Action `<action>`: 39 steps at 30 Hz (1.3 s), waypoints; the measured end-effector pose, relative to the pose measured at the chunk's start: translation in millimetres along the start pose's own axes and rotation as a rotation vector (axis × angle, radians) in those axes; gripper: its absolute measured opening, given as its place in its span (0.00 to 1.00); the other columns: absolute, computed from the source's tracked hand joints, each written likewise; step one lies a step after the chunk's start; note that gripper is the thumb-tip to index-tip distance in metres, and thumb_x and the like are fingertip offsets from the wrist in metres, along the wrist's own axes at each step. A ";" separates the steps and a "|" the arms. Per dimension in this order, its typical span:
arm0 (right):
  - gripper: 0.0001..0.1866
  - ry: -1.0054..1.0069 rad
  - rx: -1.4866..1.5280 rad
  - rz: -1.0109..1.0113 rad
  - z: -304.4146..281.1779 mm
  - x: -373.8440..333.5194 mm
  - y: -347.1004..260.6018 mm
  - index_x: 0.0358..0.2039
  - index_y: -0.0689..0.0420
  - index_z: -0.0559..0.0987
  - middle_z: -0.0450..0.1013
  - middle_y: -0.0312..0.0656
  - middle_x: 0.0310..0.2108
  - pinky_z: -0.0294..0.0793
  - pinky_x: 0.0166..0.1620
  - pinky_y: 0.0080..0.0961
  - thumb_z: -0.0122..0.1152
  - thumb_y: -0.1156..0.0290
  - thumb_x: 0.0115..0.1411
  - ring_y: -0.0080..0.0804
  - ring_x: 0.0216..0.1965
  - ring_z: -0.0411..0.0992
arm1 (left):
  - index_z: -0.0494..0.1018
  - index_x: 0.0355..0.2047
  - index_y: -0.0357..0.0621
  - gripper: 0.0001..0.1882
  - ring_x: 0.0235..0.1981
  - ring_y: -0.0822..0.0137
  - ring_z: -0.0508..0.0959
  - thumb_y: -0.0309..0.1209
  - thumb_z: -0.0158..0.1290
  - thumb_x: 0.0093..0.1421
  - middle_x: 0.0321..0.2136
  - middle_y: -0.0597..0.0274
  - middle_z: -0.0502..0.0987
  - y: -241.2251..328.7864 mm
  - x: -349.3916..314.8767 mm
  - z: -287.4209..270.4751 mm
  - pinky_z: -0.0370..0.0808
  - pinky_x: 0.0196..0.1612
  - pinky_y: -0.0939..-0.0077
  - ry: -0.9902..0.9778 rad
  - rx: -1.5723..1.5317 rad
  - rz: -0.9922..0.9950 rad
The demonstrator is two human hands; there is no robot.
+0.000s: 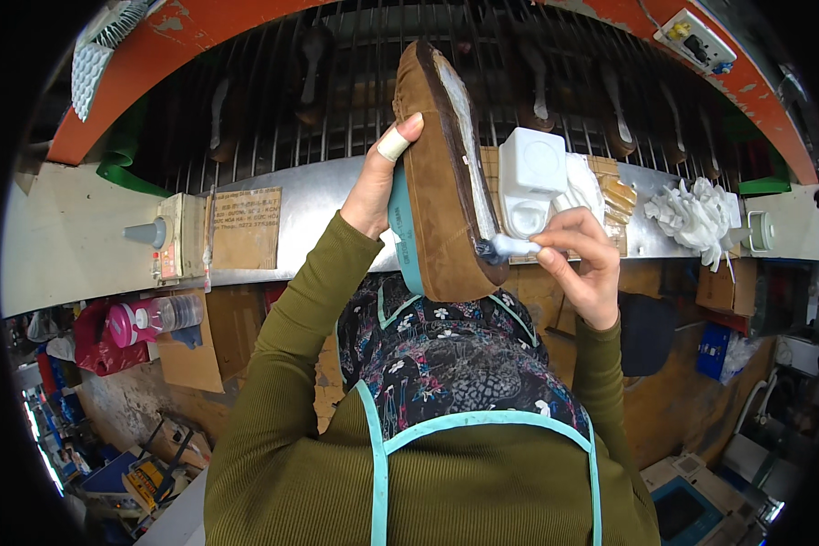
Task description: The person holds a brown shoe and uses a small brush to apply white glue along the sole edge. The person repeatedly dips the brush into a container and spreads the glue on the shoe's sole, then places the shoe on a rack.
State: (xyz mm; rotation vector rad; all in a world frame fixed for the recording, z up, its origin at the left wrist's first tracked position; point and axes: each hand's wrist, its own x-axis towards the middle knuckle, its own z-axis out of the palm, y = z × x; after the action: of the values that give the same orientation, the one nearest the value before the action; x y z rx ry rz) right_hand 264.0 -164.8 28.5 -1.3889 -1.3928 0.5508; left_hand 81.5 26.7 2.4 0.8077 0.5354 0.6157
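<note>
My left hand [373, 189], its thumb wrapped in white tape, grips a brown suede shoe upper [439, 182] fitted over a teal shoe last [404, 238]. The shoe stands on end above my lap, toe up, its underside turned to the right. A pale, whitish strip runs along that dark underside. Between the fingertips of my right hand [584, 264] is a small brush [519, 247] with a whitish handle. Its dark tip touches the underside at the heel end. Just beyond my right hand sits a white plastic container [531, 164] on the metal bench.
Behind the metal bench [305, 214], metal bars carry several dark shoes [311, 73]. Crumpled white material [692, 217] lies at the right. A cardboard piece [246, 227] lies to the left, beside a grey cone [146, 233]. An orange frame [164, 45] arches across the far side.
</note>
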 end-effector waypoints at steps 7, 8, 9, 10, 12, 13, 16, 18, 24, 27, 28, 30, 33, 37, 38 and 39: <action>0.07 0.144 -0.098 -0.023 16.9 20.9 -3.1 0.34 0.61 0.83 0.70 0.36 0.31 0.65 0.27 0.14 0.65 0.79 0.53 0.18 0.28 0.67 | 0.66 0.51 0.40 0.31 0.44 0.66 0.76 0.51 0.55 0.57 0.44 0.56 0.73 -4.1 0.8 -1.7 0.76 0.48 0.72 -0.034 0.018 0.025; 0.07 0.126 -0.088 -0.015 16.6 20.5 -2.0 0.34 0.61 0.83 0.70 0.36 0.31 0.65 0.27 0.14 0.65 0.79 0.53 0.18 0.27 0.67 | 0.66 0.51 0.40 0.31 0.45 0.66 0.76 0.51 0.55 0.57 0.44 0.56 0.73 -4.3 0.3 -1.3 0.76 0.48 0.72 -0.035 0.021 0.037; 0.07 0.109 -0.076 -0.005 16.4 19.5 -0.4 0.34 0.61 0.83 0.69 0.36 0.31 0.65 0.27 0.14 0.65 0.78 0.53 0.18 0.27 0.67 | 0.66 0.52 0.39 0.31 0.44 0.66 0.77 0.51 0.54 0.57 0.44 0.56 0.74 -4.7 -0.4 -1.3 0.76 0.48 0.72 -0.021 0.041 0.053; 0.07 0.082 -0.063 -0.001 15.3 17.4 1.8 0.34 0.61 0.83 0.69 0.36 0.31 0.65 0.27 0.14 0.65 0.78 0.53 0.18 0.27 0.66 | 0.67 0.52 0.39 0.31 0.43 0.66 0.77 0.51 0.53 0.58 0.44 0.56 0.75 -4.9 -1.0 -1.2 0.76 0.48 0.71 -0.009 0.060 0.068; 0.07 0.029 -0.039 0.007 12.7 11.5 5.2 0.34 0.61 0.83 0.69 0.36 0.31 0.65 0.28 0.14 0.65 0.78 0.53 0.18 0.27 0.66 | 0.67 0.52 0.39 0.31 0.43 0.66 0.77 0.51 0.53 0.58 0.44 0.56 0.75 -4.3 -2.6 -2.9 0.76 0.47 0.71 0.003 0.066 0.067; 0.07 0.014 -0.025 0.015 12.6 9.4 4.2 0.34 0.61 0.83 0.69 0.35 0.31 0.65 0.28 0.14 0.65 0.78 0.53 0.18 0.27 0.66 | 0.67 0.51 0.39 0.31 0.43 0.67 0.77 0.51 0.54 0.57 0.44 0.57 0.74 -2.7 -3.0 -5.4 0.76 0.47 0.72 0.002 0.051 0.051; 0.07 -0.018 0.000 0.031 11.4 2.8 0.2 0.35 0.61 0.83 0.70 0.35 0.32 0.65 0.28 0.14 0.65 0.77 0.54 0.17 0.27 0.66 | 0.67 0.50 0.40 0.30 0.44 0.67 0.76 0.50 0.56 0.56 0.43 0.58 0.73 -1.8 -1.6 -10.4 0.76 0.47 0.72 0.005 0.018 0.029; 0.07 -0.026 0.000 0.027 10.0 -1.4 -0.9 0.35 0.61 0.83 0.70 0.35 0.32 0.65 0.28 0.14 0.66 0.77 0.54 0.17 0.27 0.66 | 0.67 0.50 0.41 0.30 0.43 0.67 0.77 0.51 0.56 0.56 0.42 0.58 0.74 -1.5 -0.4 -11.9 0.76 0.46 0.71 0.011 0.008 0.018; 0.07 -0.006 -0.042 0.006 8.3 -5.6 -5.7 0.34 0.60 0.83 0.70 0.36 0.32 0.68 0.26 0.13 0.66 0.76 0.53 0.18 0.28 0.68 | 0.69 0.51 0.42 0.32 0.42 0.68 0.77 0.53 0.56 0.55 0.42 0.58 0.75 0.4 -1.0 -9.0 0.76 0.47 0.70 0.027 -0.021 -0.027; 0.07 -0.003 -0.107 -0.050 6.2 -4.7 -8.6 0.34 0.59 0.83 0.70 0.37 0.32 0.69 0.26 0.14 0.66 0.75 0.53 0.20 0.28 0.69 | 0.69 0.51 0.42 0.32 0.42 0.67 0.78 0.53 0.56 0.55 0.43 0.58 0.75 0.2 -2.6 -3.6 0.77 0.47 0.70 0.048 -0.047 -0.066; 0.07 -0.001 -0.109 -0.059 5.8 -4.1 -9.5 0.34 0.59 0.83 0.70 0.37 0.31 0.69 0.26 0.14 0.67 0.75 0.53 0.20 0.28 0.69 | 0.69 0.51 0.42 0.32 0.42 0.67 0.78 0.53 0.56 0.55 0.43 0.57 0.75 0.1 -3.1 -2.2 0.77 0.47 0.70 0.052 -0.050 -0.080; 0.07 0.004 -0.115 -0.078 4.9 -2.4 -11.8 0.34 0.59 0.84 0.70 0.37 0.31 0.69 0.26 0.15 0.67 0.75 0.52 0.20 0.27 0.69 | 0.69 0.51 0.41 0.33 0.42 0.67 0.78 0.54 0.56 0.55 0.43 0.56 0.75 -0.2 -2.8 -0.5 0.77 0.47 0.70 0.037 -0.069 -0.109; 0.07 0.002 -0.122 -0.100 4.0 0.8 -18.4 0.34 0.59 0.83 0.70 0.37 0.31 0.68 0.26 0.15 0.67 0.75 0.52 0.20 0.27 0.69 | 0.69 0.51 0.40 0.33 0.42 0.66 0.79 0.55 0.55 0.56 0.43 0.55 0.75 -6.1 -0.5 -2.0 0.78 0.47 0.70 -0.022 -0.129 -0.164; 0.08 -0.023 -0.105 -0.164 2.5 8.0 -23.9 0.34 0.60 0.83 0.70 0.38 0.32 0.68 0.26 0.15 0.67 0.76 0.52 0.21 0.27 0.69 | 0.69 0.52 0.39 0.35 0.43 0.66 0.79 0.57 0.51 0.58 0.44 0.53 0.76 -14.3 -2.2 2.6 0.79 0.46 0.71 -0.094 -0.226 -0.248; 0.08 -0.032 -0.094 -0.176 2.4 10.1 -24.9 0.34 0.60 0.83 0.70 0.38 0.32 0.68 0.27 0.15 0.67 0.76 0.52 0.21 0.27 0.69 | 0.69 0.52 0.39 0.35 0.43 0.65 0.79 0.57 0.50 0.58 0.44 0.52 0.76 -15.4 -4.3 4.6 0.80 0.46 0.71 -0.109 -0.246 -0.264; 0.08 -0.042 -0.081 -0.188 2.7 12.2 -26.0 0.34 0.60 0.83 0.70 0.38 0.32 0.68 0.27 0.15 0.67 0.76 0.52 0.21 0.27 0.69 | 0.68 0.53 0.39 0.35 0.43 0.66 0.79 0.58 0.48 0.60 0.45 0.51 0.76 -15.4 -7.4 5.2 0.80 0.46 0.71 -0.095 -0.250 -0.311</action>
State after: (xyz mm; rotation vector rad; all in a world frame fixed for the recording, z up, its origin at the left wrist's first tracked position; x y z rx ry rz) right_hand 253.0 -158.4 54.4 -1.2988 -1.5761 0.4062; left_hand 84.2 10.8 -5.2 0.5015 0.4742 0.3464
